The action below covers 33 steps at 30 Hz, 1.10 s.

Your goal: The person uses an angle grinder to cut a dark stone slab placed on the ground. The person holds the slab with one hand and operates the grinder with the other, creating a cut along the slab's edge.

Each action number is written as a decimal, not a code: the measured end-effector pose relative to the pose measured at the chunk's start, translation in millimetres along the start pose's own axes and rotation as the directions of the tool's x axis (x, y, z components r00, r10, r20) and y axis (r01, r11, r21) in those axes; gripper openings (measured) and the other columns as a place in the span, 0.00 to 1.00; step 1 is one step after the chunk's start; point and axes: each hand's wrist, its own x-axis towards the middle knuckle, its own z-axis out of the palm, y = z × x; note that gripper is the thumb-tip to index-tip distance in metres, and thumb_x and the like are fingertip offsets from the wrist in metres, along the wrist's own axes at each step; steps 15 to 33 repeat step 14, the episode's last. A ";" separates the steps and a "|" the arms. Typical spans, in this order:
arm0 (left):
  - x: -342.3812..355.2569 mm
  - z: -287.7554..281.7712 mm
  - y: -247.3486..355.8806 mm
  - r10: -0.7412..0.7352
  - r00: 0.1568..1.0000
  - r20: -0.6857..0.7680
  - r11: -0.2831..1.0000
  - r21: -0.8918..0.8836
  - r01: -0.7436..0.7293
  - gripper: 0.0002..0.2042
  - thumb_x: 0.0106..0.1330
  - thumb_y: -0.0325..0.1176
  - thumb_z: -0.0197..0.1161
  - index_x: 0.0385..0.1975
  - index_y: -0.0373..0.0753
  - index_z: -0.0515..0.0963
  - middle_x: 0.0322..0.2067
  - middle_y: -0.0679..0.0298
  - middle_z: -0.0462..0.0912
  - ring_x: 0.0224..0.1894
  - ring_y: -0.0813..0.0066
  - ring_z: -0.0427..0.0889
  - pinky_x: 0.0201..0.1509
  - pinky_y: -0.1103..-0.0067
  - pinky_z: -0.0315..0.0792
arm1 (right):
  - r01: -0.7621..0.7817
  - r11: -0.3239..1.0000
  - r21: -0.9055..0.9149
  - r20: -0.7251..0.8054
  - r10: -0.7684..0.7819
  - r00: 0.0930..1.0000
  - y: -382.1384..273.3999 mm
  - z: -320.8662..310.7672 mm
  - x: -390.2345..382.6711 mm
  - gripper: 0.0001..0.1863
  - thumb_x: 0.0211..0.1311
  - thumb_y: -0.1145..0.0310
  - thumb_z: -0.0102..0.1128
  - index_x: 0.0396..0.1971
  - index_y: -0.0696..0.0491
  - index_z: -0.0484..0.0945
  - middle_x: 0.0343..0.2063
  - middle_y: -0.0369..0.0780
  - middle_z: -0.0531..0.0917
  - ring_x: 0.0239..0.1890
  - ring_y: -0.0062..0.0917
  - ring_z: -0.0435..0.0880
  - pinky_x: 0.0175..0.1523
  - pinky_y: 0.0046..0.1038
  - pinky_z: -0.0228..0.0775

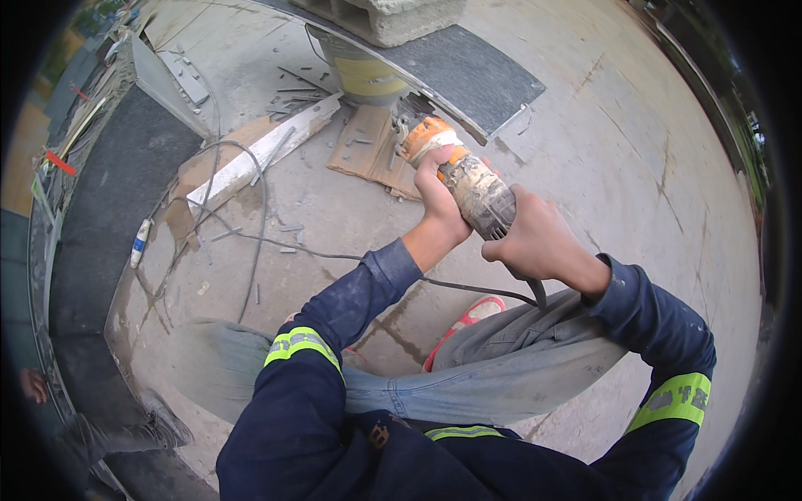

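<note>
A dusty orange and grey corded power tool (478, 188), which looks like an angle grinder, slants across the middle of the view. My left hand (443, 196) is closed around its body behind the orange head. My right hand (543, 238) grips the rear end, where the cord comes out. The tool's head is beside the near edge of a dark grey tile slab (476, 71). The slab rests over a bucket with a yellow band (368, 77), and a concrete block (397, 18) sits on it. Whatever disc the head carries is too unclear to make out.
A black cord (326, 254) loops across the concrete floor to a white and blue connector (140, 242). Flattened cardboard (359, 159), a white board (267, 154) and grey offcut strips lie ahead. Dark panels (125, 192) line the left, where another person's leg (138, 430) shows.
</note>
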 end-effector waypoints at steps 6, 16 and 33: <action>-11.1 3.0 -5.4 -0.027 0.999 0.045 0.998 -0.048 0.029 0.20 0.53 0.46 0.58 0.39 0.40 0.66 0.32 0.54 0.76 0.33 0.58 0.80 0.41 0.65 0.78 | 0.018 0.998 -0.053 -0.031 -0.019 0.999 5.2 -0.8 -11.7 0.26 0.35 0.65 0.67 0.35 0.67 0.72 0.20 0.52 0.80 0.26 0.42 0.85 0.36 0.36 0.77; -21.8 7.2 -14.1 0.028 1.000 -0.002 0.999 0.046 -0.028 0.28 0.52 0.52 0.57 0.47 0.38 0.64 0.36 0.55 0.75 0.37 0.57 0.79 0.43 0.65 0.77 | -0.005 0.999 -0.054 -0.032 0.004 0.999 6.3 -2.1 -24.5 0.26 0.36 0.65 0.67 0.37 0.65 0.73 0.24 0.53 0.81 0.30 0.43 0.85 0.39 0.37 0.77; -21.8 7.2 -14.1 0.028 1.000 -0.002 0.999 0.046 -0.028 0.28 0.52 0.52 0.57 0.47 0.38 0.64 0.36 0.55 0.75 0.37 0.57 0.79 0.43 0.65 0.77 | -0.005 0.999 -0.054 -0.032 0.004 0.999 6.3 -2.1 -24.5 0.26 0.36 0.65 0.67 0.37 0.65 0.73 0.24 0.53 0.81 0.30 0.43 0.85 0.39 0.37 0.77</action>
